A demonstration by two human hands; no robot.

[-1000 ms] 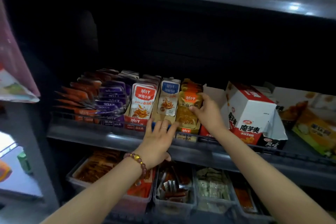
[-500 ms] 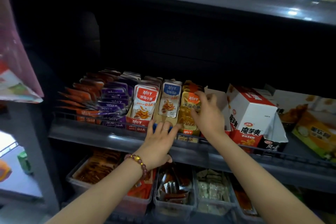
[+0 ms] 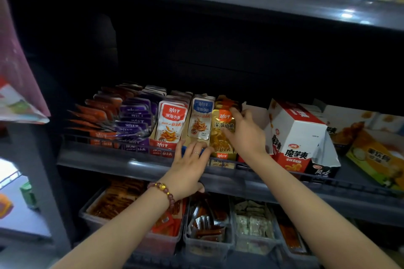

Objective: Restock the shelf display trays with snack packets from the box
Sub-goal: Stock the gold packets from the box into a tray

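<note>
- Gold packets [image 3: 221, 138] stand upright in the rightmost cardboard display tray [image 3: 223, 156] on the middle shelf [image 3: 131, 162], just beside a row of blue-topped packets [image 3: 200, 119].
- The right hand [image 3: 244, 135] pinches the front gold packet, with the index finger at its top edge and the thumb lower on its face (how firm the hold is, I cannot tell).
- The left hand [image 3: 189, 166] lies with straight fingers against the tray fronts below the blue-topped packets, thumb tucked under the shelf lip; a beaded bracelet [image 3: 162, 191] circles the wrist.
- The two hands are near each other but not touching.
- A white-and-red box [image 3: 295, 135] sits just right of the right hand, tilted, its end open.
- Red-topped packets [image 3: 171, 122], purple packets [image 3: 135, 119] and orange packets [image 3: 98, 113] fill the rows to the left.
- Clear bins [image 3: 207, 244] of snacks line the shelf below.
</note>
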